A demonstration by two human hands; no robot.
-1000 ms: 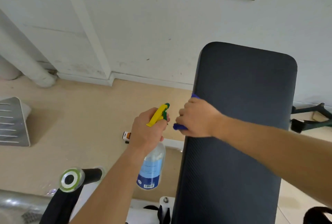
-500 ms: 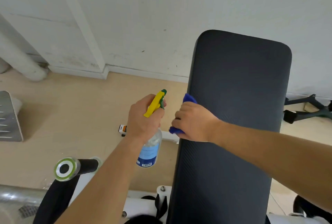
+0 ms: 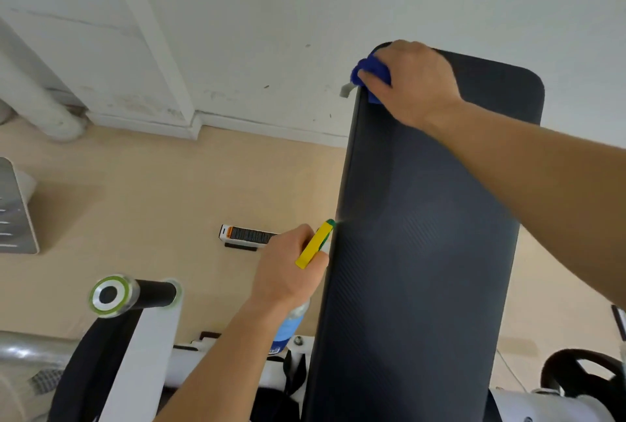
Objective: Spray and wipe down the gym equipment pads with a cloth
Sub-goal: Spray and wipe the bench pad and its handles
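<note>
A long dark bench pad (image 3: 423, 235) runs from the bottom of the view up toward the wall. My right hand (image 3: 413, 82) presses a blue cloth (image 3: 367, 72) against the pad's far left corner; a small grey tag hangs from the cloth. My left hand (image 3: 288, 269) grips a spray bottle (image 3: 315, 245) with a yellow and green trigger head, its nozzle almost touching the pad's left edge at mid-length. The bottle's clear body with a blue label hangs below my hand, mostly hidden.
A white machine frame with a black handle and green-ringed end cap (image 3: 111, 294) stands at the lower left. A small barcode box (image 3: 247, 235) lies on the tan floor. A white wall (image 3: 271, 32) and pipe (image 3: 40, 103) stand behind; a grey metal plate (image 3: 13, 208) sits far left.
My right hand slid the cloth up the pad's left edge from mid-length to the far corner. My left hand brought the bottle's nozzle right up to the pad's edge.
</note>
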